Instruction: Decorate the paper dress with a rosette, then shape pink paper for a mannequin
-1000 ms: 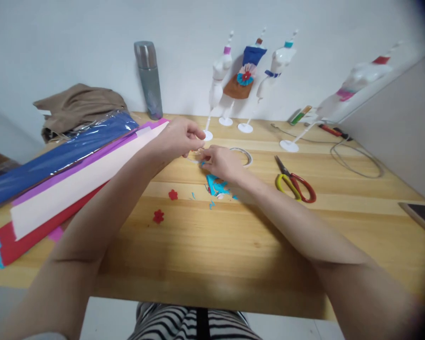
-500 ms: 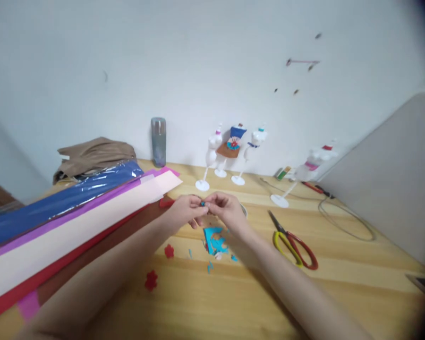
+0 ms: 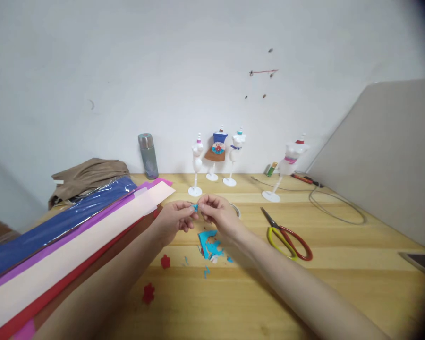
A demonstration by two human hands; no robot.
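Observation:
Between my fingertips is a small blue cut piece (image 3: 195, 207), its exact shape too small to make out. My left hand (image 3: 177, 217) pinches it from the left. From the right, my right hand (image 3: 217, 213) has thumb and finger closed at its other edge. Below the hands lies a cut-up blue sheet (image 3: 206, 238) with several loose scraps around it. A red flower cutout (image 3: 165, 261) lies below my left hand, and a second red flower (image 3: 148, 293) is nearer the front. Partly behind my right hand shows a round rim (image 3: 236, 209).
Scissors (image 3: 285, 238) with yellow and red handles lie at right. Several small white mannequins (image 3: 197, 165) stand along the wall, one wearing a blue and brown outfit (image 3: 215, 152). Coloured sheets (image 3: 102, 231), brown cloth (image 3: 92, 174) and a bottle (image 3: 148, 158) occupy the left; a cable (image 3: 340, 219) curls at right.
The view has shifted and steadied. The hands have parted slightly, and more of the blue piece shows between the fingertips. Things on the table stay where they were.

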